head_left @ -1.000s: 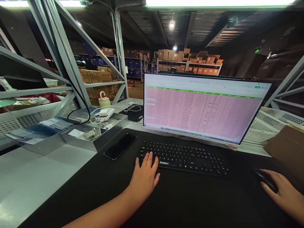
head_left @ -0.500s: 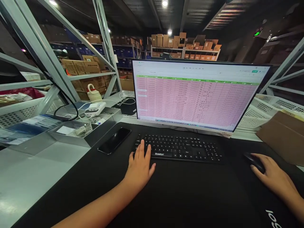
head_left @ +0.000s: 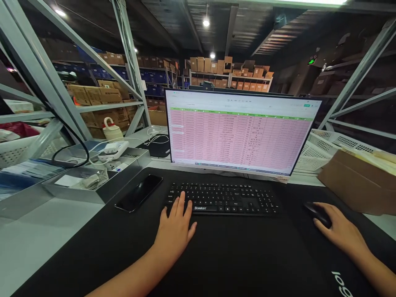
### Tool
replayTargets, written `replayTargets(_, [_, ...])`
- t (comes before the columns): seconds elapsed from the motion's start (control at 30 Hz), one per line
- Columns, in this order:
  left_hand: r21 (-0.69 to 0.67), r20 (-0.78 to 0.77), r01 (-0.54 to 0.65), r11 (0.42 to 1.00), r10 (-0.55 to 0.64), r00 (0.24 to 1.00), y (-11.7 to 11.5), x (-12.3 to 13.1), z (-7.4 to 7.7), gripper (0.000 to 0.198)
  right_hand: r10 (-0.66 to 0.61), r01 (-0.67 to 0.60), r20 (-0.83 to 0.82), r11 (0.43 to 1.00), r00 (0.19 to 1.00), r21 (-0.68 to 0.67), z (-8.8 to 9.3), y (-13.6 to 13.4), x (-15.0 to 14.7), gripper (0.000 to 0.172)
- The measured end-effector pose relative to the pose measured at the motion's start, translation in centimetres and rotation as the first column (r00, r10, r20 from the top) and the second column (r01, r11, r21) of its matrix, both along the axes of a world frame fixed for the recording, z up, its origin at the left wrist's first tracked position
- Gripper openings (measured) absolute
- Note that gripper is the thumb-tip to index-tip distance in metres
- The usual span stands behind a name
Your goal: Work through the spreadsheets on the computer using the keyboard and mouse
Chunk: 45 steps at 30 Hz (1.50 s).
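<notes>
Covering much of the worktop point(head_left: 27, 255), a black desk mat point(head_left: 241, 255) lies beneath the Bosston keyboard point(head_left: 221, 201).
Behind the keyboard stands a monitor point(head_left: 229, 136) showing a pink spreadsheet point(head_left: 216, 142). The left hand point(head_left: 173, 229), fingers fanned over the keyboard's left end, grips nothing; the right hand point(head_left: 340, 231), right of the keyboard, is half-curled. Left of the keyboard lies a smartphone point(head_left: 139, 192); right of the keyboard, in the right hand's grasp, a computer mouse point(head_left: 317, 213).
</notes>
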<state>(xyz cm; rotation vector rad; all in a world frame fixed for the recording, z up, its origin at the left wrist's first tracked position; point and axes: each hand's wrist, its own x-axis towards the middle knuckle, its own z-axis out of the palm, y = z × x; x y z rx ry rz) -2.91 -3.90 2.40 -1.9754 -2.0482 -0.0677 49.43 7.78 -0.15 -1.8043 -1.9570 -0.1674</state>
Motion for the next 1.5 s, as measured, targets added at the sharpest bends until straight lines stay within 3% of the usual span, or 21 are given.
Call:
replayTargets(0.57, [-0.095, -0.021, 0.026, 0.995, -0.028, 0.999, 0.2, -0.4, 0.0, 0.058, -0.006, 0.007, 0.029, 1.000, 1.000, -0.004, -0.3, -0.1, 0.4, 0.051])
replayTargets(1.0, [-0.079, -0.048, 0.022, 0.997, -0.025, 0.999, 0.5, -0.6, -0.4, 0.057, -0.016, 0.015, 0.047, 1.000, 0.999, 0.027, 0.0, -0.3, -0.4, 0.047])
replayTargets(1.5, [-0.075, -0.024, 0.031, 0.997, -0.033, 0.999, 0.5, -0.8, -0.5, 0.058, -0.109, 0.110, 0.062, 0.994, 0.992, -0.012, 0.3, -0.4, -0.5, 0.047])
